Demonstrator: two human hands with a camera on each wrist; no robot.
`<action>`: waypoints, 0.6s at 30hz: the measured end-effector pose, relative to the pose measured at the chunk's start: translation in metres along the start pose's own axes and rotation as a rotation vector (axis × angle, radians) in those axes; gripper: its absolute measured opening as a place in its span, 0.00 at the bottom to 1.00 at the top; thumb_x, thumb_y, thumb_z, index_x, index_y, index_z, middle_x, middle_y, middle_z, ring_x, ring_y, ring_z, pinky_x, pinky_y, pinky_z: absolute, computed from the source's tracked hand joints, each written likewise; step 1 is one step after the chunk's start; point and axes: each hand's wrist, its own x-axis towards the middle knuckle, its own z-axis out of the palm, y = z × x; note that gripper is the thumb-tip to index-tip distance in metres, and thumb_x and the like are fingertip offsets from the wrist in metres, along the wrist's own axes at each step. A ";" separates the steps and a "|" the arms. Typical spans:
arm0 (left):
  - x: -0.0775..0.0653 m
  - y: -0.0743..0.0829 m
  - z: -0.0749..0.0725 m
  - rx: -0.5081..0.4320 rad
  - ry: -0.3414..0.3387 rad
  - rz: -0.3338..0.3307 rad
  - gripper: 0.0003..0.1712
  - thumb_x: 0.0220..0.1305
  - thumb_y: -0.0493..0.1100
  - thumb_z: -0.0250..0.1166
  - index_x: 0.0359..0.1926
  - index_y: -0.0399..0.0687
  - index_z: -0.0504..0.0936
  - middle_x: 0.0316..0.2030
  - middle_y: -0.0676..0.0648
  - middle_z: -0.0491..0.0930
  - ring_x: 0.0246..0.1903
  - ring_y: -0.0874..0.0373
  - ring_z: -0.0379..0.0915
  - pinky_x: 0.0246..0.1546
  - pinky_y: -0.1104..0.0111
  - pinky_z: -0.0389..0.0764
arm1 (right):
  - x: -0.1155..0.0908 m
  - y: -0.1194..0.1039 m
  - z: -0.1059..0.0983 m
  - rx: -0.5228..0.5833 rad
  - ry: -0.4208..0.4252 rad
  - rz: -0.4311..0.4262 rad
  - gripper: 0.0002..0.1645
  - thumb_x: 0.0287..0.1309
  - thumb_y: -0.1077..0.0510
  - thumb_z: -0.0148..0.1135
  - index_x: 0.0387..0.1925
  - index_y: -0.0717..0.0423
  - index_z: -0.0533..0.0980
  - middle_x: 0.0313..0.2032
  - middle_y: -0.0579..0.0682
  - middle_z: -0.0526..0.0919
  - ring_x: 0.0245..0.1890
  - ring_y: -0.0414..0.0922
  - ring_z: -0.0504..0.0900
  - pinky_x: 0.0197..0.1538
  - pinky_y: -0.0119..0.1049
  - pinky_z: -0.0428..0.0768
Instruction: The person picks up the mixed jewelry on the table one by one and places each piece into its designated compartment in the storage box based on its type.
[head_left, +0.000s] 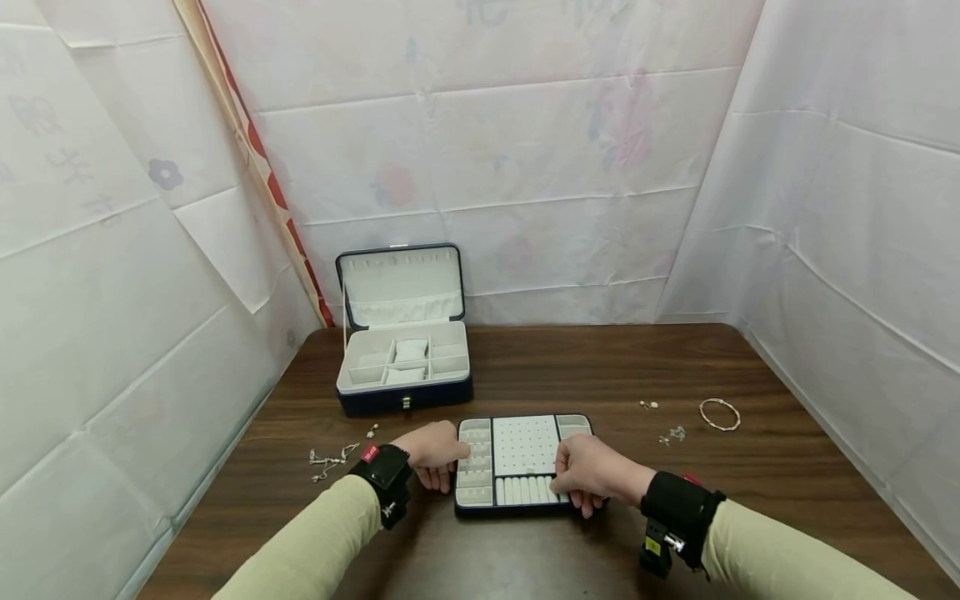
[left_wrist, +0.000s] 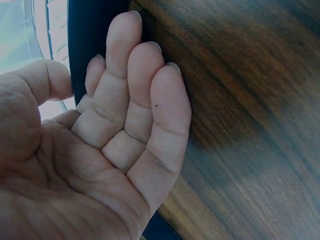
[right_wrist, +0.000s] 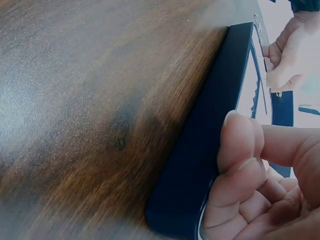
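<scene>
A navy jewelry tray (head_left: 525,442) with a white lining lies at the front middle of the table. My left hand (head_left: 437,452) holds its left edge, thumb over the rim and fingers along the outer side. In the left wrist view those fingers (left_wrist: 165,95) lie fairly straight beside the dark wall. My right hand (head_left: 594,468) is at the front right corner, thumb and index finger close together over the white ring rolls (head_left: 525,491), its other fingers curled by the navy side wall (right_wrist: 200,135). I cannot tell whether a small piece sits between the right fingertips.
An open navy jewelry box (head_left: 405,392) with compartments stands behind the tray, lid raised. Left lie a tangled chain (head_left: 327,460) and a small earring-like piece (head_left: 372,431). Right lie a bangle (head_left: 720,414), small silver pieces (head_left: 672,435) and tiny studs (head_left: 649,405). White sheets (head_left: 487,167) enclose the table.
</scene>
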 end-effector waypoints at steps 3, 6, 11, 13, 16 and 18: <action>0.000 0.001 0.000 0.002 0.000 -0.001 0.20 0.70 0.46 0.55 0.25 0.37 0.80 0.16 0.44 0.84 0.16 0.52 0.81 0.22 0.58 0.85 | 0.000 0.000 -0.001 -0.004 -0.004 -0.007 0.11 0.60 0.63 0.69 0.26 0.57 0.74 0.13 0.48 0.78 0.08 0.37 0.74 0.12 0.27 0.68; -0.002 0.002 0.000 0.004 0.000 -0.004 0.20 0.70 0.46 0.56 0.25 0.37 0.80 0.16 0.44 0.84 0.17 0.51 0.82 0.23 0.58 0.86 | -0.001 -0.001 -0.001 -0.007 -0.007 -0.022 0.11 0.60 0.64 0.69 0.26 0.57 0.74 0.13 0.48 0.78 0.08 0.37 0.74 0.12 0.28 0.68; -0.005 0.003 0.000 0.007 0.006 0.001 0.20 0.70 0.46 0.56 0.26 0.36 0.80 0.16 0.43 0.84 0.17 0.51 0.82 0.24 0.57 0.86 | -0.002 -0.002 -0.002 -0.014 -0.013 -0.026 0.11 0.61 0.64 0.68 0.27 0.57 0.74 0.13 0.48 0.78 0.08 0.37 0.74 0.13 0.28 0.68; -0.004 0.003 0.000 0.006 0.004 0.001 0.20 0.70 0.46 0.56 0.25 0.37 0.80 0.16 0.43 0.84 0.17 0.51 0.82 0.23 0.58 0.86 | -0.002 -0.002 -0.002 -0.018 -0.015 -0.026 0.11 0.61 0.64 0.68 0.27 0.57 0.74 0.13 0.48 0.78 0.08 0.37 0.75 0.13 0.28 0.69; -0.002 0.001 0.000 0.005 0.000 0.002 0.20 0.70 0.46 0.56 0.25 0.37 0.80 0.16 0.44 0.84 0.17 0.52 0.82 0.23 0.58 0.86 | -0.003 -0.003 -0.002 -0.019 -0.016 -0.025 0.11 0.61 0.64 0.68 0.27 0.57 0.74 0.13 0.49 0.78 0.08 0.37 0.75 0.13 0.28 0.69; -0.001 0.001 0.000 0.004 -0.002 0.001 0.20 0.70 0.46 0.56 0.25 0.37 0.80 0.16 0.44 0.84 0.16 0.52 0.81 0.23 0.58 0.85 | -0.003 -0.003 -0.002 -0.019 -0.017 -0.028 0.11 0.61 0.64 0.68 0.27 0.57 0.74 0.13 0.49 0.78 0.08 0.37 0.75 0.13 0.29 0.69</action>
